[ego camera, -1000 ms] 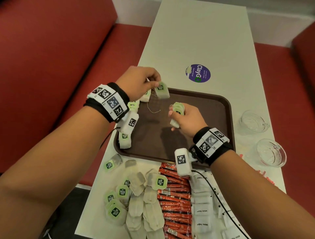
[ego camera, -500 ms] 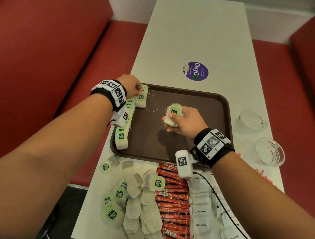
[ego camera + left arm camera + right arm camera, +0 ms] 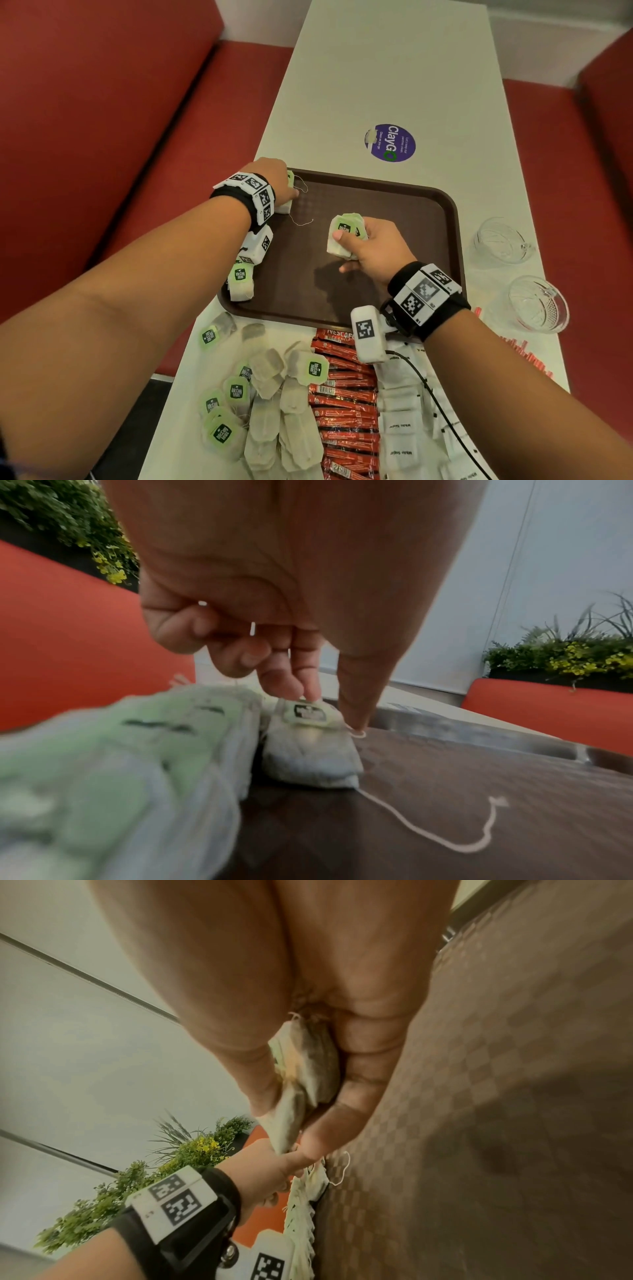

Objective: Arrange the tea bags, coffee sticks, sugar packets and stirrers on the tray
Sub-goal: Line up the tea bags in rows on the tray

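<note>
A brown tray (image 3: 394, 205) lies across the white table. Along its left edge runs a row of green-tagged tea bags (image 3: 241, 282), blurred and close in the left wrist view (image 3: 120, 777). My left hand (image 3: 291, 195) is at the tray's far left corner and pinches the farthest tea bag (image 3: 308, 750) by its tag end, fingers on top and thumb beside it (image 3: 329, 710). Its string trails loose on the tray. My right hand (image 3: 349, 240) hovers over the tray's middle and grips a small bundle of tea bags (image 3: 344, 233) between thumb and fingers (image 3: 298, 1123).
On the table nearer to me lie loose tea bags (image 3: 274, 411), red coffee sticks (image 3: 342, 394) and white sugar packets (image 3: 404, 421). Red stirrers (image 3: 520, 353) and two glass cups (image 3: 500, 240) (image 3: 537, 305) sit to the right. Red benches flank the table.
My left hand carried a tea bag from above the tray down to the far end of the left row. My right hand shifted slightly, still gripping its bundle.
</note>
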Action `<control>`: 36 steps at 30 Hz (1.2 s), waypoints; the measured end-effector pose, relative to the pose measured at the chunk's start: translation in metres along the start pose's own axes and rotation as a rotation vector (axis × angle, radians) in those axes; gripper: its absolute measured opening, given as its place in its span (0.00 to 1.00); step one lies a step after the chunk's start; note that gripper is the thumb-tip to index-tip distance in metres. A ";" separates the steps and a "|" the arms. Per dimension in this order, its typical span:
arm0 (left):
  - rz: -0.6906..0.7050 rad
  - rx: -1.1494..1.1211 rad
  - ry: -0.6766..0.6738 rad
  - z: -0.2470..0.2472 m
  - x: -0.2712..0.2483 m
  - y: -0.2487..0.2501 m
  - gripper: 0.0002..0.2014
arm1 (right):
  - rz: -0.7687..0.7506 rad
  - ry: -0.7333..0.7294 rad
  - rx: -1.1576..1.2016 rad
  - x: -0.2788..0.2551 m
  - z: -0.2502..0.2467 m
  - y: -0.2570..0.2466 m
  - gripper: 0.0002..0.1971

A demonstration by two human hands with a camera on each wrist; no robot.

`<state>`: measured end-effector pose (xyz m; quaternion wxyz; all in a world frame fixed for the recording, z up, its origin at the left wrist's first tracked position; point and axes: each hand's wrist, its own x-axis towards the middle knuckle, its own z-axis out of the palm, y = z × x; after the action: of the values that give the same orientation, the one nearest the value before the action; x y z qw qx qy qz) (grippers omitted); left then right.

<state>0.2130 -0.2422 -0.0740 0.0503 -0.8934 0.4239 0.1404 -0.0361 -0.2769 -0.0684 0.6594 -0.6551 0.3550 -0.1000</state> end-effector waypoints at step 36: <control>0.408 -0.545 0.234 -0.057 -0.109 -0.007 0.03 | -0.088 0.040 -0.116 -0.003 0.016 -0.018 0.06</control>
<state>0.1644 -0.1689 0.0124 -0.2679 -0.7809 0.5435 0.1521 -0.0232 -0.2647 -0.0524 0.6083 -0.7049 0.3442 -0.1211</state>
